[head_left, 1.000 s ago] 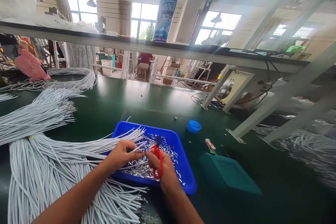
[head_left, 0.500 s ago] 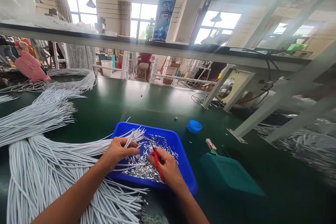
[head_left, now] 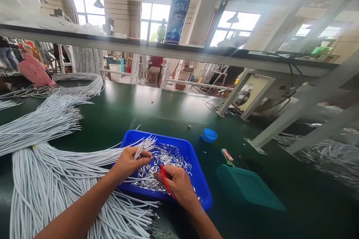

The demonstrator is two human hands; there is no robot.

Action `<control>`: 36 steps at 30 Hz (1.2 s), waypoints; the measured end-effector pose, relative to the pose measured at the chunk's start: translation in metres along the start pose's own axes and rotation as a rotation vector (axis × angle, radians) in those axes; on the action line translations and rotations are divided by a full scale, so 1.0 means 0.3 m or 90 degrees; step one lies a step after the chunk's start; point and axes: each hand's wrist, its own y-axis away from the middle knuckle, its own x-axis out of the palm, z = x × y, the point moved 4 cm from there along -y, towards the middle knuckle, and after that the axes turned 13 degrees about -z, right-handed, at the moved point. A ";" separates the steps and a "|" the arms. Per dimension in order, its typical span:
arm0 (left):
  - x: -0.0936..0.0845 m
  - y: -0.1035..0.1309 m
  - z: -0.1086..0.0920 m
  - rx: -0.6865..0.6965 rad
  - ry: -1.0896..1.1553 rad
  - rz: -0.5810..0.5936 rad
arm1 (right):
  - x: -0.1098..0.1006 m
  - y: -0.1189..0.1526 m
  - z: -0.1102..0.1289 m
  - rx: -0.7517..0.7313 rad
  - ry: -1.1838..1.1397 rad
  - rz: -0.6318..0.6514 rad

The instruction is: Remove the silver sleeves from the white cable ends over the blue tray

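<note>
My left hand (head_left: 134, 161) is closed around a bunch of white cables (head_left: 112, 155), whose ends stick out past the fingers over a blue tray (head_left: 200, 179). My right hand (head_left: 178, 185) grips red-handled pliers (head_left: 167, 183). Their dark, thin jaws reach to my left fingertips, close to a cable end there; whether the jaws touch it I cannot make out. Many small silvery metal sleeves (head_left: 169, 155) lie loose in the tray under both hands. A large heap of white cables (head_left: 56, 194) spreads below my left forearm.
More cable bundles (head_left: 42, 123) lie at the left. A small blue bowl (head_left: 209, 135) and a dark green box-like object (head_left: 249, 186) are right of the tray. A shelf (head_left: 134, 43) with a blue spray can (head_left: 180, 9) crosses above; its white legs (head_left: 269, 134) stand at right.
The pliers in my right hand have moved left and tilted, bringing their jaws to my left fingertips. My left hand still holds the cables.
</note>
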 end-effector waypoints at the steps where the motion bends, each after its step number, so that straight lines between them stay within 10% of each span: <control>1: 0.000 0.000 0.000 0.010 -0.017 -0.005 | 0.001 0.001 0.001 0.001 -0.007 0.001; 12: 0.004 -0.001 -0.013 0.119 -0.089 -0.052 | 0.016 0.003 0.010 -0.055 0.088 -0.053; 18: 0.026 -0.002 0.022 -0.064 0.115 0.130 | 0.031 0.006 0.027 -0.069 0.036 -0.015; 22: 0.013 -0.010 0.033 -0.100 0.104 0.087 | 0.001 -0.012 0.001 -0.046 0.025 -0.022; 30: 0.021 0.001 0.015 -0.040 0.030 0.125 | 0.041 -0.005 0.010 0.249 -0.514 -0.009; 36: 0.034 0.004 0.048 -0.050 -0.050 0.079 | 0.017 0.010 0.057 0.139 -0.406 -0.202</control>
